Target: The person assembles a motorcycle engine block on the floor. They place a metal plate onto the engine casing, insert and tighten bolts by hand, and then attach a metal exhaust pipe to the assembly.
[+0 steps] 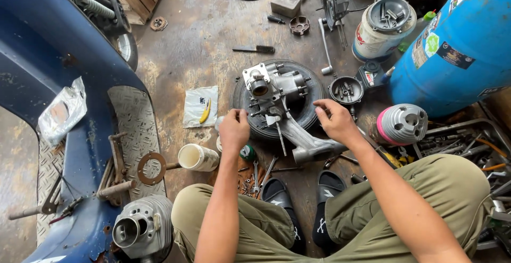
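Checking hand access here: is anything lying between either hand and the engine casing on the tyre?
Nothing visible does. The left hand and right hand hover at the near edge of the tyre, either side of the engine casing. Its long arm runs between them. Whether the fingers touch anything cannot be told.

Both arms are bare right up to the edge of the shot, no sleeves, no gloves; the left hand (234,130) and right hand (336,122) have nothing on them, no rings or watch that I can spot; legs are in loose olive-khaki trousers (426,199), pretty creased around the knees; feet are in black slide sandals (298,204) with a small white logo mark on each strap; toes are covered by the straps.
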